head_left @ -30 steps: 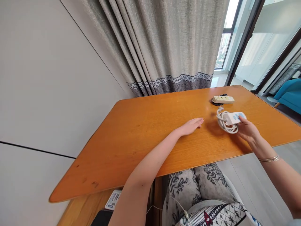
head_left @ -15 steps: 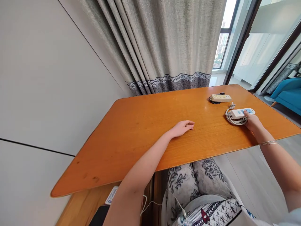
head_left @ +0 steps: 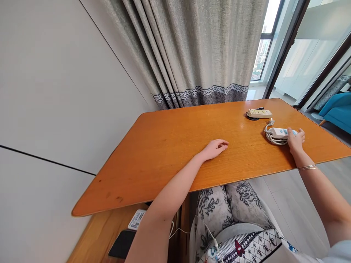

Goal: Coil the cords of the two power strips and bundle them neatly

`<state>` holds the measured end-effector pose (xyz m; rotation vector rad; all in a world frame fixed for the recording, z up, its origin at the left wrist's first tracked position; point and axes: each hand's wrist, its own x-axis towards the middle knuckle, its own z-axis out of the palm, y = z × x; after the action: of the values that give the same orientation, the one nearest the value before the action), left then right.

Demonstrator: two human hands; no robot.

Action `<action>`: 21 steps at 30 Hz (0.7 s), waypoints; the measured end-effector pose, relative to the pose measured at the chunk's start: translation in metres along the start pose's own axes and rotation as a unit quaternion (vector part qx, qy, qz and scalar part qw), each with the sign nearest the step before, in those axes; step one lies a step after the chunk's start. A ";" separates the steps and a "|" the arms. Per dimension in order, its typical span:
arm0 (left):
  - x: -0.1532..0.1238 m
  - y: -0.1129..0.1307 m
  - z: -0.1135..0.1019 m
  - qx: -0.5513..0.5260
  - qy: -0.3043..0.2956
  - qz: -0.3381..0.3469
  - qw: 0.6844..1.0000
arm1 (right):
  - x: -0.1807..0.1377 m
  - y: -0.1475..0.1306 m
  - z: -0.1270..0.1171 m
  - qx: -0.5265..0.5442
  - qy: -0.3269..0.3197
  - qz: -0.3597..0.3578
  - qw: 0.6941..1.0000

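Head view: one white power strip (head_left: 279, 133) with coiled cord (head_left: 271, 139), seemingly set down on the table (head_left: 178, 146) near a cream power strip (head_left: 259, 114), right hand (head_left: 296, 141) spread about its end, full release apparently outstanding; left hand (head_left: 214, 149) loosely parted, holding nothing.

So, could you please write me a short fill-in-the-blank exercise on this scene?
1. The hand nearest to the white power strip is the person's ____ hand.
2. From where the person sits, the cream power strip lies ____ away than the white one.
3. The cord beside the cream power strip is ____ in colour.
4. The sofa at the edge of the view is coloured ____.

Missing words: right; farther; black; blue.
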<state>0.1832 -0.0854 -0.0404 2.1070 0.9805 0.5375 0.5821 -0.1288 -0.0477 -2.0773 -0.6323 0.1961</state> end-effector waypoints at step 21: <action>0.001 -0.024 -0.006 0.124 0.193 0.080 0.970 | -0.181 -0.043 0.041 -0.105 -0.276 -0.558 0.776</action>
<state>0.1685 -0.0719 -0.0544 2.3715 1.1443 0.9779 0.3963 -0.1716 -0.0538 -1.4712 -2.2037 0.0285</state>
